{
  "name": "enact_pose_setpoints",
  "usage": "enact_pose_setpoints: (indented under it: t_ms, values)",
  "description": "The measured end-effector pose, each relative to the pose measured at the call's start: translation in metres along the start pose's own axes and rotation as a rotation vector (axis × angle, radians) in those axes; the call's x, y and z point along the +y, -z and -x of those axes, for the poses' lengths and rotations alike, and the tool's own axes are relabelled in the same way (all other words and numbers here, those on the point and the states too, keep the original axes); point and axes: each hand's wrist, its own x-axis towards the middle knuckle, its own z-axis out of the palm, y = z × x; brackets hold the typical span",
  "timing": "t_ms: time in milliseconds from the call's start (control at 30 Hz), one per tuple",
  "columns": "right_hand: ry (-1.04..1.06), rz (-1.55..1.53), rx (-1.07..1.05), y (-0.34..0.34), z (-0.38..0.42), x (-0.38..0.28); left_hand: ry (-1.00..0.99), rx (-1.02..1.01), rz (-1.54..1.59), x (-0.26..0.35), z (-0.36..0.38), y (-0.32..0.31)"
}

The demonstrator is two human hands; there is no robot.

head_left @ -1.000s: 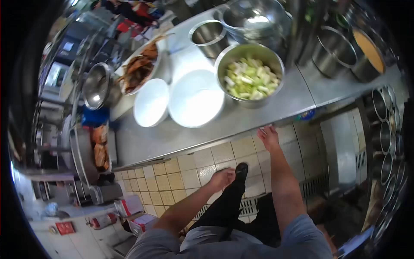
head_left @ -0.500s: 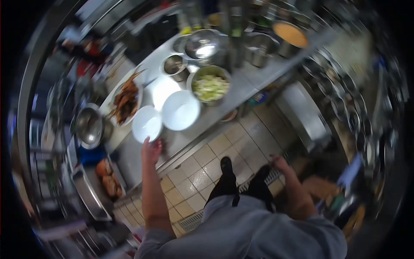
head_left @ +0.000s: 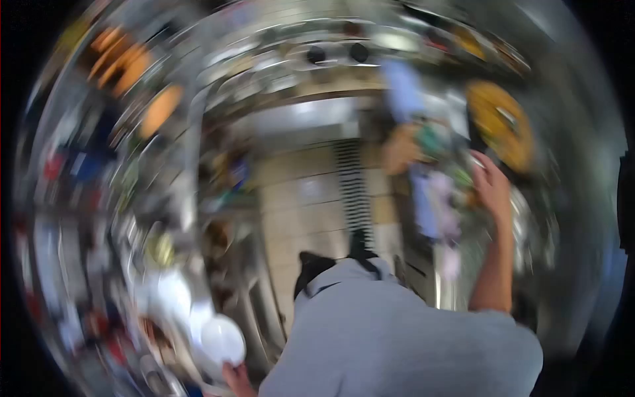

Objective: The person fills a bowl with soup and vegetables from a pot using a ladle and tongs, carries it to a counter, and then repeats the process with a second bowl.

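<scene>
At the lower left, my left hand (head_left: 237,378) grips the rim of a white bowl (head_left: 223,339), its fingers closed at the edge. A second white bowl (head_left: 173,294), smeared by motion, stands beyond it on the steel counter. My right hand (head_left: 491,184) reaches over the worktop on the right, its fingers stretched out and apart. Close by lies a round yellow-orange thing (head_left: 499,126) with a silvery object (head_left: 508,119) on it; blur hides what they are. Near the right fingertips is a green item (head_left: 430,140) I cannot make out.
Pale blue cloth (head_left: 403,89) hangs beside the right worktop. A tiled floor (head_left: 301,192) with a striped drain grate (head_left: 350,185) runs between the counters. Several blurred containers line the far side. A pot with pale green contents (head_left: 160,250) stands on the left counter.
My view has swung right, shifting the left counter and bowls toward the lower left. My right arm has risen from beside my body to the right worktop. My left hand stays at the white bowl.
</scene>
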Motion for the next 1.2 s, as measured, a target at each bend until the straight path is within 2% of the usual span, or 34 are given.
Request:
enact_pose_setpoints:
  t_ms: [33, 67, 133, 200, 233, 333, 367, 433, 467, 500, 567, 667, 700, 767, 800, 867, 900, 967, 1000, 1067, 1133, 1200]
  values:
    - [-0.007, 0.000, 0.133, 0.013, 0.010, 0.035, 0.296, 0.005, -0.110, 0.001, -0.034, -0.018]
    - [-0.087, 0.071, 0.179, 0.023, 0.020, 0.056, 0.253, -0.035, -0.215, -0.016, -0.054, -0.031]
    - [-0.327, 0.112, 0.137, 0.028, 0.046, 0.090, 0.167, -0.176, -0.336, -0.052, -0.060, -0.127]
    - [-0.535, -0.010, 0.077, 0.008, 0.075, 0.108, 0.203, -0.208, -0.409, -0.083, -0.056, -0.199]
    - [-0.614, -0.125, 0.062, -0.018, 0.060, 0.133, 0.230, -0.197, -0.455, -0.102, -0.057, -0.262]
    - [-0.688, -1.009, 0.223, -0.068, 0.044, 0.131, 0.173, -0.385, -0.378, -0.135, -0.044, -0.358]
    - [-0.687, -1.292, 0.274, -0.073, 0.034, 0.128, 0.228, -0.486, -0.397, -0.137, -0.048, -0.383]
    - [-0.623, -1.653, 0.302, -0.067, 0.009, 0.124, 0.286, -0.622, -0.425, -0.144, -0.043, -0.435]
    - [-0.728, -1.522, 0.312, -0.054, -0.002, 0.117, 0.305, -0.683, -0.428, -0.145, -0.033, -0.463]
    - [-0.725, -1.532, 0.344, -0.050, -0.006, 0.123, 0.324, -0.738, -0.437, -0.145, -0.028, -0.485]
    - [-0.655, -1.132, 0.370, -0.034, -0.015, 0.126, 0.365, -0.817, -0.469, -0.150, -0.048, -0.522]
    - [-0.575, -1.244, 0.376, -0.008, 0.015, 0.118, 0.334, -0.939, -0.516, -0.161, -0.058, -0.577]
    - [-0.590, -1.238, 0.405, -0.007, 0.024, 0.105, 0.352, -0.957, -0.535, -0.166, -0.060, -0.598]
    - [-0.605, -1.506, 0.496, -0.009, 0.033, 0.084, 0.401, -1.094, -0.490, -0.169, -0.057, -0.641]
    - [-0.625, -1.502, 0.529, -0.008, 0.036, 0.090, 0.485, -1.165, -0.490, -0.170, -0.068, -0.662]
    - [-0.808, -0.427, 0.418, -0.001, 0.041, 0.103, 0.525, -1.192, -0.525, -0.171, -0.068, -0.711]
    - [-0.840, -0.421, 0.426, 0.001, 0.039, 0.103, 0.543, -1.202, -0.540, -0.169, -0.064, -0.734]
    - [-0.785, -0.135, 0.657, 0.012, 0.029, 0.100, 0.549, -1.256, -0.619, -0.163, -0.055, -0.778]
    - [-0.816, -0.126, 0.663, 0.015, 0.023, 0.102, 0.531, -1.317, -0.672, -0.161, -0.053, -0.799]
    - [-0.848, 0.147, 0.617, 0.022, 0.011, 0.114, 0.575, -1.392, -0.733, -0.160, -0.058, -0.838]
    - [-0.897, 0.202, 0.604, 0.027, 0.002, 0.124, 0.644, -1.520, -0.745, -0.162, -0.048, -0.873]
    - [-0.936, 0.245, 0.591, 0.021, -0.006, 0.129, 0.629, -1.548, -0.759, -0.171, -0.054, -0.900]
